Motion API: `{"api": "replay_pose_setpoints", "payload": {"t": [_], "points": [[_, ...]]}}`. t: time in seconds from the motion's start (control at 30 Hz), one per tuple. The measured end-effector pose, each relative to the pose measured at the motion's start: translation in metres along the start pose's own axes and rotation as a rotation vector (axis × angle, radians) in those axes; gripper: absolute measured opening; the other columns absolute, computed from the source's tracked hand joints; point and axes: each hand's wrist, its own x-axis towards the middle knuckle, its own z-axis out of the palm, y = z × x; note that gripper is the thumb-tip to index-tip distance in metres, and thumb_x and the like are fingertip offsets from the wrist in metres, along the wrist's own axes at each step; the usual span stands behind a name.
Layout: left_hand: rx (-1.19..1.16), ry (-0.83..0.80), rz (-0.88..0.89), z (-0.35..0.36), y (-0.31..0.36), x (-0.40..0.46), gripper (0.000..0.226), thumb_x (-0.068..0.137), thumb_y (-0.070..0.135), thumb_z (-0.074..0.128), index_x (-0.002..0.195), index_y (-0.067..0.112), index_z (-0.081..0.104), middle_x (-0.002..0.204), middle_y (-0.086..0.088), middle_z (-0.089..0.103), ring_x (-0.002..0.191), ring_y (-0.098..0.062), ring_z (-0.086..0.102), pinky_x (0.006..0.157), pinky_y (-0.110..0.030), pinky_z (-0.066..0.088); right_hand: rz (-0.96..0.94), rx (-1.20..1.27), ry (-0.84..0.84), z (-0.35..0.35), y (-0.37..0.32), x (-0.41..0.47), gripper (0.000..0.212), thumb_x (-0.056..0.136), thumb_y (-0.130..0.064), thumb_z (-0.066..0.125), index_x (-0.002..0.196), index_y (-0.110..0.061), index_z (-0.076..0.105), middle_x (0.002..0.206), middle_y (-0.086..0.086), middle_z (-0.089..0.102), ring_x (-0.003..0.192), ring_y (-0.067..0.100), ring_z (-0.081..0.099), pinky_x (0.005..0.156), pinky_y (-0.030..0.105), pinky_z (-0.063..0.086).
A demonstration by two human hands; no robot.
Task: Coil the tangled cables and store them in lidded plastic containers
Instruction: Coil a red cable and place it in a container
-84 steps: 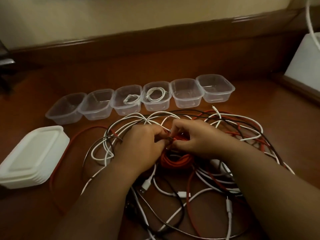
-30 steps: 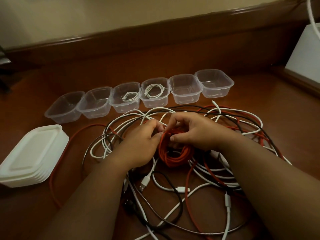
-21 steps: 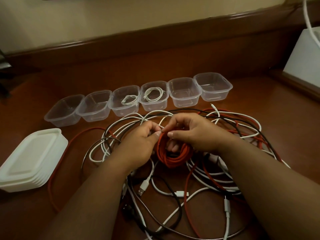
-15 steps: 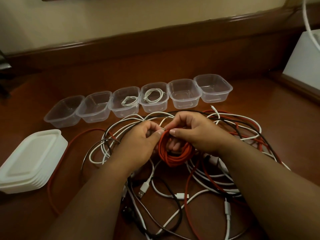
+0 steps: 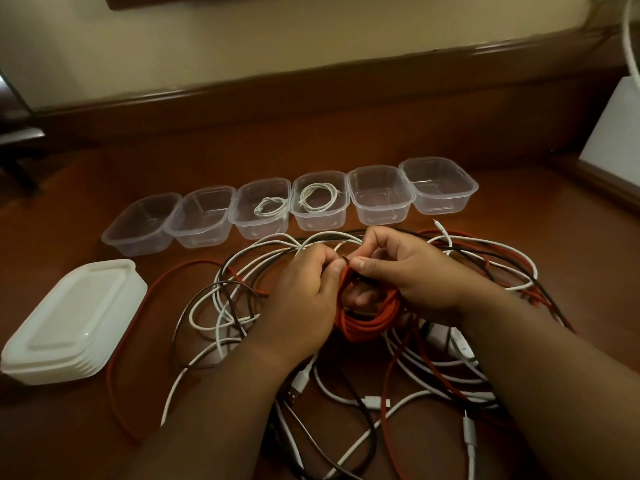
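Observation:
An orange coiled cable [image 5: 369,323] hangs between my hands above a tangle of white, black and red cables [image 5: 450,358] on the wooden table. My right hand [image 5: 405,271] holds the top of the coil, thumb over it and fingers through the loop. My left hand [image 5: 304,292] pinches the cable's end at the coil's top. Several clear plastic containers [image 5: 379,194] stand in a row behind the tangle. Two of them hold coiled white cables [image 5: 317,197].
A stack of white lids [image 5: 69,320] lies at the left. A loose red cable [image 5: 117,358] loops between the lids and the tangle. A white box [image 5: 613,133] stands at the right edge. A raised wooden ledge [image 5: 311,84] runs behind the containers.
The orange coil has lifted slightly and both hands keep working at its top. The view has shifted a little.

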Motion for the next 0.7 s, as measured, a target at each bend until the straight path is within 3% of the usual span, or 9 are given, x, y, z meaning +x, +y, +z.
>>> {"api": "replay_pose_setpoints", "payload": {"t": [0.13,0.23,0.37,0.47,0.6,0.7], "points": [[-0.026,0.054,0.047,0.003,0.007,-0.002,0.014,0.102,0.021,0.048,0.093,0.019,0.058,0.093,0.010,0.052,0.087,-0.001,0.052,0.070,-0.006,0.038,0.025,0.224,0.029,0.004,-0.002,-0.002,0.017,0.089,0.008,0.059,0.083,-0.007,0.052,0.093,0.024,0.063,0.059,0.021,0.065,0.049,0.023,0.052],[-0.081,0.089,0.027,0.008,0.010,-0.005,0.014,0.103,0.022,0.045,0.096,0.018,0.057,0.097,0.010,0.050,0.088,0.002,0.051,0.071,-0.005,0.038,0.041,0.249,0.015,0.007,-0.003,-0.002,0.020,0.090,0.012,0.054,0.082,-0.006,0.051,0.100,0.022,0.061,0.058,0.019,0.064,0.050,0.023,0.052],[-0.011,0.151,0.090,0.012,0.010,-0.007,0.014,0.102,0.029,0.043,0.097,0.022,0.055,0.098,0.013,0.048,0.089,-0.002,0.053,0.072,-0.009,0.042,0.066,0.184,0.028,0.008,-0.007,-0.003,0.018,0.091,0.011,0.053,0.091,-0.007,0.053,0.083,0.014,0.063,0.060,0.018,0.063,0.054,0.025,0.053],[-0.014,0.157,0.125,0.006,0.012,-0.006,0.011,0.101,0.029,0.046,0.098,0.025,0.055,0.101,0.013,0.046,0.091,0.000,0.054,0.071,-0.011,0.047,0.051,0.037,0.060,0.011,-0.011,-0.006,0.016,0.093,0.002,0.057,0.106,-0.007,0.061,0.088,0.012,0.069,0.071,0.022,0.066,0.063,0.029,0.055],[-0.059,0.191,0.094,-0.008,0.015,-0.003,0.007,0.099,0.025,0.056,0.094,0.024,0.061,0.099,0.011,0.050,0.090,0.006,0.054,0.068,-0.007,0.046,-0.033,-0.392,0.188,0.023,-0.023,-0.012,0.009,0.094,-0.019,0.064,0.101,-0.024,0.065,0.097,0.003,0.068,0.088,0.019,0.071,0.078,0.038,0.061],[-0.119,0.230,0.077,-0.019,0.022,-0.005,0.009,0.096,0.024,0.062,0.087,0.022,0.063,0.097,0.006,0.056,0.086,0.004,0.058,0.067,-0.008,0.046,-0.125,-0.590,0.276,0.038,-0.039,-0.024,0.007,0.095,-0.020,0.062,0.097,-0.027,0.063,0.094,-0.004,0.065,0.084,0.013,0.068,0.069,0.030,0.061]]}}
